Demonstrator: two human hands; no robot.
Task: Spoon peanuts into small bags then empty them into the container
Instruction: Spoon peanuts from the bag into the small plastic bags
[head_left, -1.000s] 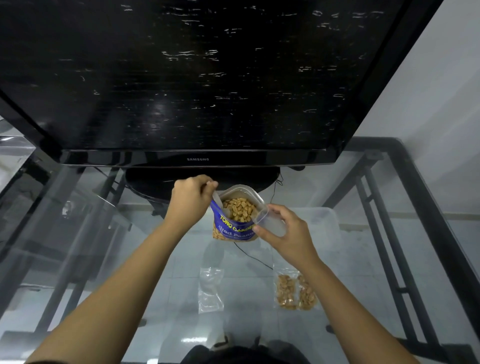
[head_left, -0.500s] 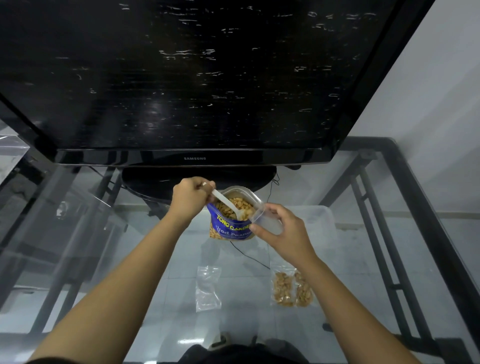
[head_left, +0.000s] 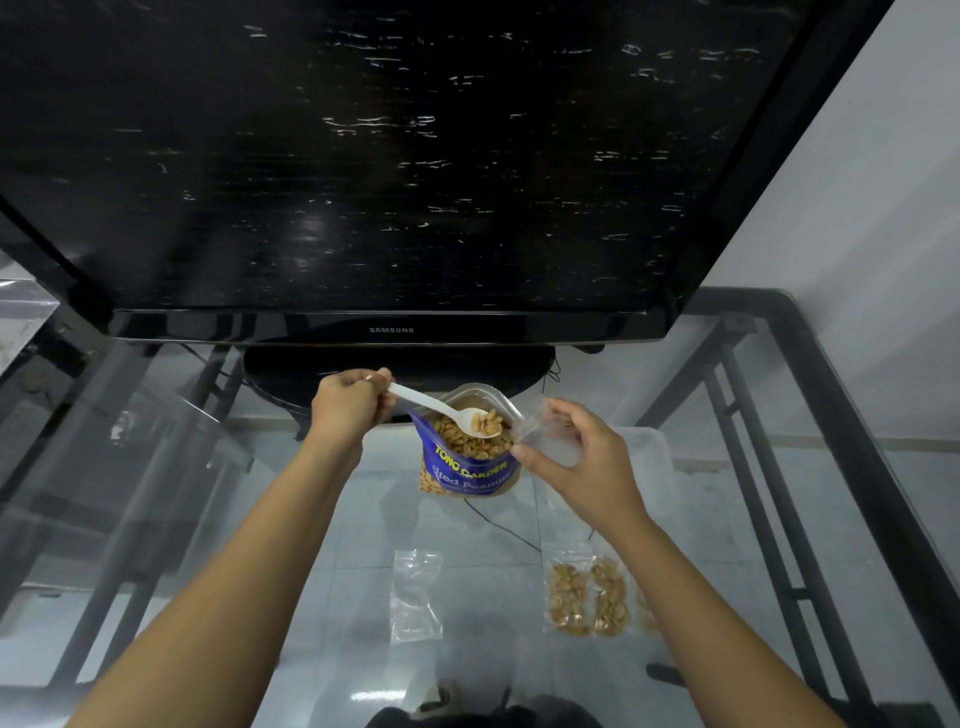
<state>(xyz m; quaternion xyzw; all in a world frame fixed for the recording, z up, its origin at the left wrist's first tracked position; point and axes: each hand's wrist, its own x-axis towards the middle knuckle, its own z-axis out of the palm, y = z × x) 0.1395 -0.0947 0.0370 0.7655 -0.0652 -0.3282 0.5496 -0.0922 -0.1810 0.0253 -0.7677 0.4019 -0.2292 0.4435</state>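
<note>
From the head view, the left hand (head_left: 349, 405) grips a white spoon (head_left: 447, 413), its long axis running right and down, bowl loaded over the peanut pouch (head_left: 467, 452). Just right of the bowl, the right hand (head_left: 576, 457) pinches a small clear bag (head_left: 545, 426); its mouth seems open, though glare blurs it.

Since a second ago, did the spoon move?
Yes. The spoon was dug down inside the peanut pouch; the left hand has lifted it, and its bowl now sits above the pouch's peanuts, loaded, toward the small bag.
</note>
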